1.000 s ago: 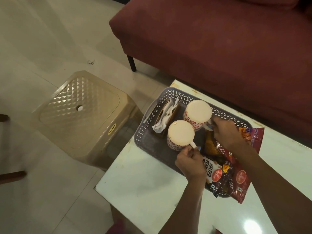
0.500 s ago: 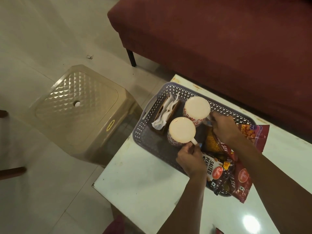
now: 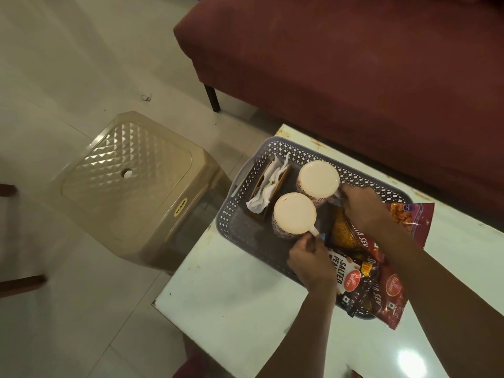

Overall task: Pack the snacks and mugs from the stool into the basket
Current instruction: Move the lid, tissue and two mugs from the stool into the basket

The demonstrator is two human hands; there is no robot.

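Left of centre, beige plastic stool (image 3: 128, 184), seat bare, nothing left on it to fetch. Right of it, at mid-frame, grey perforated basket (image 3: 275, 148) on the corner of a white table (image 3: 231, 293), holding a napkin holder (image 3: 268, 185) at its left end, two patterned mugs in the middle and snack packets piled at its right end. Packing judged all but complete, with only the release of the mugs outstanding. Near mug (image 3: 293, 214) standing upright on the basket floor, handle pinched between curled fingers of the left hand (image 3: 311, 259), forearm rising from the lower edge of the frame. Far mug (image 3: 317, 178) just beyond, close beside the first, handle held by the right hand (image 3: 360, 205), knuckles up, fingertips hidden. Salted peanuts packet (image 3: 346, 276) and red sev packet (image 3: 390, 285) lying beneath both wrists, the red one overhanging the basket's lower right rim.
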